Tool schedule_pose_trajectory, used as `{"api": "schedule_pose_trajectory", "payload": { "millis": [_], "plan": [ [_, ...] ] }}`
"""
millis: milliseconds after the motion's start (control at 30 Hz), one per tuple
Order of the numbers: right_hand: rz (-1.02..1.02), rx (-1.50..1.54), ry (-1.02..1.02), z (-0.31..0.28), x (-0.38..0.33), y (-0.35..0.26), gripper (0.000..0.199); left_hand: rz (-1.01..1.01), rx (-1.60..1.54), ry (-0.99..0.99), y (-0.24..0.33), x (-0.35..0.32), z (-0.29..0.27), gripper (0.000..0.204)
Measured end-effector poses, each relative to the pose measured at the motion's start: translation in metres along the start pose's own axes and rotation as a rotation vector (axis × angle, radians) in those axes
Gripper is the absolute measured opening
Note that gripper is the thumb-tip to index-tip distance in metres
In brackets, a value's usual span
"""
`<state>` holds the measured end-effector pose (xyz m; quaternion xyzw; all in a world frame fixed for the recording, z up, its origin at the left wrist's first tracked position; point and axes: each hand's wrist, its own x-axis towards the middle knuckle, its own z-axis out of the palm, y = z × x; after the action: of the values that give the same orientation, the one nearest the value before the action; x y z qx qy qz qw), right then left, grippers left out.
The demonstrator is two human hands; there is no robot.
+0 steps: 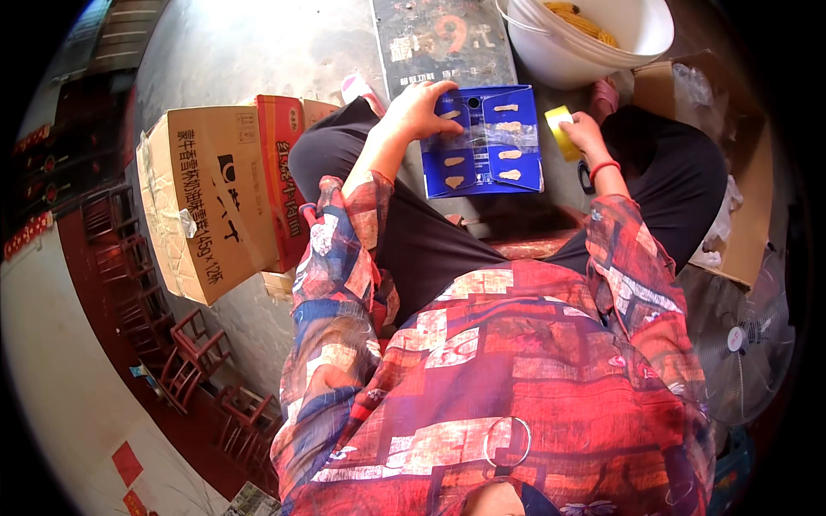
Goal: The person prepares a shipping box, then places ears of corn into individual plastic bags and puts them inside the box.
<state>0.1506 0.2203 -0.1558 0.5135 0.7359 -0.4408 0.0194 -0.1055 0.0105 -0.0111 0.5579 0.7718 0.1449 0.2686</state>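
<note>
A blue cardboard box sits in front of me between my knees, with rough pale-brown torn patches on its face. Across its middle runs a shiny strip of clear tape. My left hand grips the box at its far left corner, thumb on the face and fingers at the far edge. Just to the right of the box, my right hand is closed around a yellow roll of packing tape. Some of the right fingers are hidden behind the roll.
Beneath the box lies a dark printed board. A white bucket holding yellow corn cobs stands at the far right. To the left are a brown carton and a red box; an open carton and a fan are right.
</note>
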Motion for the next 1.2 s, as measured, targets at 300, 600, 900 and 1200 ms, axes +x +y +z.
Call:
{"api": "schedule_pose_trajectory", "payload": {
  "millis": [300,600,900,1200],
  "plan": [
    [0.187,-0.58,-0.153,0.034,-0.011,0.039,0.039,-0.07,0.08,0.153,0.018,0.001,0.01,0.083],
    [-0.23,-0.496,-0.273,0.068,0.003,0.104,0.033,-0.043,0.168,0.062,0.03,0.002,0.008,0.096],
    [-0.207,0.019,0.174,0.042,0.005,-0.004,0.023,-0.136,0.165,0.018,0.034,-0.007,-0.001,0.097],
    [-0.589,0.249,0.085,0.011,-0.07,-0.13,0.082,-0.142,0.013,0.05,0.015,-0.013,0.01,0.097]
  ]
}}
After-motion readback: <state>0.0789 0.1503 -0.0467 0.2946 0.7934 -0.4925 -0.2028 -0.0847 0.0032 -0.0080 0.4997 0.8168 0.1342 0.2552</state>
